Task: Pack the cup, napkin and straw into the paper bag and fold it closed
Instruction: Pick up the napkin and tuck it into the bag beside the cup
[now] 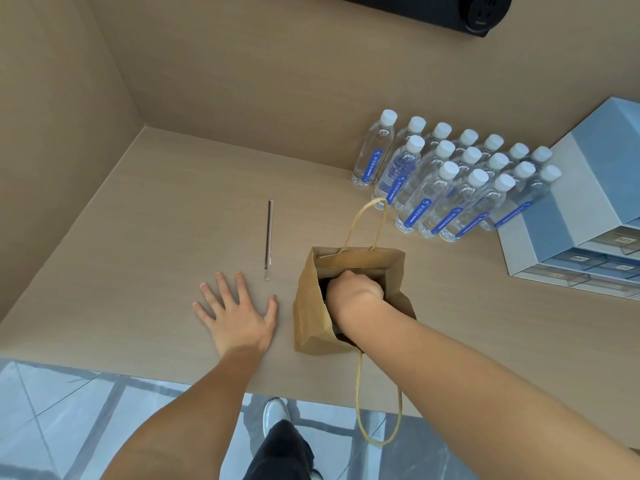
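Down inside the paper bag (313, 313) my right hand (356, 289) sits curled, contents hidden, can't tell what it grips. Left hand (239, 315) lies flat, spread, empty; straw (268, 237) lies just beyond it. I'd brace the bag's wall before withdrawing, then take the straw.

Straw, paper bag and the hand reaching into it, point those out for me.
straw (268, 237), head view, middle of its wrapped length on the table.
paper bag (311, 313), head view, left outer wall.
right hand (356, 285), head view, back of the hand inside the bag's mouth.
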`<state>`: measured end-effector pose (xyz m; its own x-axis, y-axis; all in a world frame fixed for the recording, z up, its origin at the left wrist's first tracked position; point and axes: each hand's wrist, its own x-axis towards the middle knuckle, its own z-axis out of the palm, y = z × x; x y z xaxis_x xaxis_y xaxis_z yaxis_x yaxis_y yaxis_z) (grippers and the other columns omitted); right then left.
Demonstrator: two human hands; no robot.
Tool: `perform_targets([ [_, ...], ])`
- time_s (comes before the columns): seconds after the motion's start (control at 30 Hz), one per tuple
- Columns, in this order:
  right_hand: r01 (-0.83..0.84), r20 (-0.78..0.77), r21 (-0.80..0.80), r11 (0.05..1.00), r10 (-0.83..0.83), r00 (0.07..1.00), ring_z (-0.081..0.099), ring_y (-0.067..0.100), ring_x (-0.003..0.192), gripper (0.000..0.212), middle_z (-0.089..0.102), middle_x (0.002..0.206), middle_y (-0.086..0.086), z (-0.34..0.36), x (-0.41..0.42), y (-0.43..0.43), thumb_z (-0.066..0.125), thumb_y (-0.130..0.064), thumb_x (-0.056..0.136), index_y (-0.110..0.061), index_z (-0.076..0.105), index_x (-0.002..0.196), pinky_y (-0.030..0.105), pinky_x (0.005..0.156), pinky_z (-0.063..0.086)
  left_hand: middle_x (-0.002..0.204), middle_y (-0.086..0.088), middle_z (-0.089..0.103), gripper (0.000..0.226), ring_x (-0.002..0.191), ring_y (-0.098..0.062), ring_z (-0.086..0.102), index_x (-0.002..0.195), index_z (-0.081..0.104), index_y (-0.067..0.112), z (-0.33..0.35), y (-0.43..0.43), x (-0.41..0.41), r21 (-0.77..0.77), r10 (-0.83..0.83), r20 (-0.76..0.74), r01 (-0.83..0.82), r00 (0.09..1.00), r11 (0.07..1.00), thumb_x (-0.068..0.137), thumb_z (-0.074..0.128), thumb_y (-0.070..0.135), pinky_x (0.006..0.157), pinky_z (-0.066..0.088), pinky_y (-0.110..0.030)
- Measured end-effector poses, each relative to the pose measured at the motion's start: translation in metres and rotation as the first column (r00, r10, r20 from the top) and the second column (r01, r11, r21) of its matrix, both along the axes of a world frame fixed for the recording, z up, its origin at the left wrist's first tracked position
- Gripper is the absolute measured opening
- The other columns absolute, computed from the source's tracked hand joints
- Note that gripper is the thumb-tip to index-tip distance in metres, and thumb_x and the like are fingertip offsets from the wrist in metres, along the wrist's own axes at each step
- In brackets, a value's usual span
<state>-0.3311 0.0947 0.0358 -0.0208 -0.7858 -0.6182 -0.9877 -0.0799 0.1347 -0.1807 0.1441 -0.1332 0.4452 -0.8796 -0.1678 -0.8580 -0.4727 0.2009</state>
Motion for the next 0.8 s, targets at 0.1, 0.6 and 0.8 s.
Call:
perform_targets([
  [0.1,0.063,0.021,0.069,0.996,-0.065,0.998,0.058,0.027,0.116,0.032,0.061,0.126,0.006,-0.009,-0.005,-0.003,0.043,-0.007,0.094,-0.015,0.063,0.117,0.035,0.073,0.04,0.166,-0.013,0.007,0.088,0.151,-0.042,-0.005,0.157,0.012,0.024,0.001,0.001,0.0,0.005,-0.003,0.001,0.003,1.0,1.0,0.085,0.014,0.075,0.12,0.0,-0.063],
  [0.6,-0.028,0.051,0.181,0.983,0.019,0.999,0.055,0.034,0.12,0.036,0.053,0.132,0.013,0.014,-0.013,-0.012,0.056,-0.006,0.09,-0.008,0.056,0.126,0.041,0.093,0.049,0.166,-0.013,0.008,0.089,0.152,-0.041,-0.004,0.157,0.012,0.025,-0.003,-0.001,0.001,0.008,-0.005,0.009,0.004,1.0,1.0,0.085,0.01,0.077,0.12,0.0,-0.062],
  [0.8,-0.312,0.093,0.076,0.947,0.304,0.948,0.061,0.03,0.083,0.027,0.055,0.106,0.015,0.103,-0.007,0.005,0.052,-0.004,0.092,-0.004,0.061,0.117,0.037,0.072,0.054,0.166,-0.012,0.008,0.09,0.152,-0.041,-0.003,0.157,0.011,0.026,-0.004,0.001,0.002,0.002,-0.007,0.017,0.007,1.0,1.0,0.084,0.007,0.078,0.119,-0.002,-0.061],
])
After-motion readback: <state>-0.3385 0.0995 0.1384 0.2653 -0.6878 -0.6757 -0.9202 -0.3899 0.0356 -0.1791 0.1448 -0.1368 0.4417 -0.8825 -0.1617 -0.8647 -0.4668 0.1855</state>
